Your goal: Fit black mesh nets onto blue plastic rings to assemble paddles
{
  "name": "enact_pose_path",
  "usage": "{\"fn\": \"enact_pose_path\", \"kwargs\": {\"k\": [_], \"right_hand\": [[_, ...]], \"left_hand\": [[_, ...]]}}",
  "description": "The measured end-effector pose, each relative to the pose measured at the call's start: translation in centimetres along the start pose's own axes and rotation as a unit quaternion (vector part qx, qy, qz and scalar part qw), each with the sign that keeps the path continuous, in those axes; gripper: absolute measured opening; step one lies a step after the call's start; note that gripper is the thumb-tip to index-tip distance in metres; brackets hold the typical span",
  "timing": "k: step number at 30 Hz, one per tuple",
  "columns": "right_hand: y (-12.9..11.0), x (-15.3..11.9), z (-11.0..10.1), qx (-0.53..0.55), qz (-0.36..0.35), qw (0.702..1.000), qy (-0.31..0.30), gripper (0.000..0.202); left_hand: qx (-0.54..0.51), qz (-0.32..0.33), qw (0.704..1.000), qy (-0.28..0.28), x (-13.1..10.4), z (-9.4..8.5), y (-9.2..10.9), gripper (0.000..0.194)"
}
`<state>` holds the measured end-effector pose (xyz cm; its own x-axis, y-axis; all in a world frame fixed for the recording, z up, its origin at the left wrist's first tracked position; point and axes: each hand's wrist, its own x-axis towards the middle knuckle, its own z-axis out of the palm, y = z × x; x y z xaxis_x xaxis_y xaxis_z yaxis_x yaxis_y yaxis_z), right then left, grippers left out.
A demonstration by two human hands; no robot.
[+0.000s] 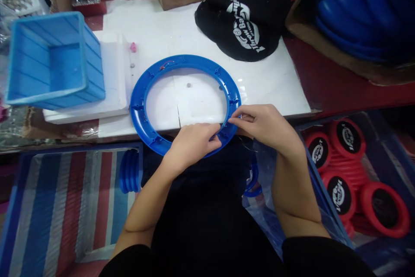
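Note:
A blue plastic ring (140, 122) lies open side up at the front edge of the white work surface, its near part jutting over the edge. My left hand (195, 141) is closed on the ring's near right part, fingers curled over the rim. At the ring's right side, my right hand (256, 122) has thumb and fingers pinched together by the channel; whatever they hold is too small to make out. A small part with reddish wire (166, 66) sits in the channel at the top left. Little round pieces lie inside and beside the ring.
Black printed fabric discs (241, 26) lie behind the ring. A light blue bin (92, 63) stands at the left. Boxes with pink and blue parts are at the back. Red rings (348, 136) fill a crate at the lower right; a striped-lined crate (74, 151) is lower left.

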<state>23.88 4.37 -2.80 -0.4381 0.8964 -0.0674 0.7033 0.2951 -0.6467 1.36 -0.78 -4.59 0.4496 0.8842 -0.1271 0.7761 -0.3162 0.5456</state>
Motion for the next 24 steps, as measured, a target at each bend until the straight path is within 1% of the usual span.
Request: {"fn": "enact_pose_path", "kwargs": {"k": [3, 6, 10, 12, 15, 18, 22, 24], "right_hand": [[0.6, -0.7, 0.9, 0.027, 0.0, 0.999, 0.037, 0.039], [1.0, -1.0, 1.4, 0.028, -0.014, 0.998, 0.06, 0.044], [0.9, -1.3, 1.9, -0.042, -0.06, 0.991, 0.111, 0.043], [0.9, -1.7, 2.5, -0.091, -0.083, 0.981, 0.151, 0.042], [0.8, -2.6, 4.0, -0.153, -0.105, 0.958, 0.219, 0.041], [0.4, -3.6, 6.0, -0.187, -0.082, 0.94, 0.273, 0.042], [-0.3, -4.3, 8.4, -0.216, 0.003, 0.929, 0.3, 0.046], [-0.6, -4.4, 9.3, -0.221, 0.029, 0.923, 0.315, 0.047]], "left_hand": [[-0.008, 0.002, 1.0, -0.009, 0.1, -0.1, -0.1, 0.014], [-0.014, 0.007, 1.0, -0.009, 0.2, -0.2, -0.2, 0.014], [-0.024, 0.007, 1.0, -0.01, 0.3, -0.3, -0.3, 0.013], [-0.027, 0.005, 1.0, -0.01, 0.3, -0.4, -0.3, 0.014], [-0.033, 0.003, 0.999, -0.011, 0.4, -0.5, -0.2, 0.015], [-0.04, 0.004, 0.999, -0.017, 0.4, -0.7, -0.1, 0.016], [-0.035, 0.007, 0.999, -0.028, 0.4, -1.0, 0.0, 0.018], [-0.031, 0.007, 0.999, -0.029, 0.4, -1.0, 0.0, 0.019]]}}
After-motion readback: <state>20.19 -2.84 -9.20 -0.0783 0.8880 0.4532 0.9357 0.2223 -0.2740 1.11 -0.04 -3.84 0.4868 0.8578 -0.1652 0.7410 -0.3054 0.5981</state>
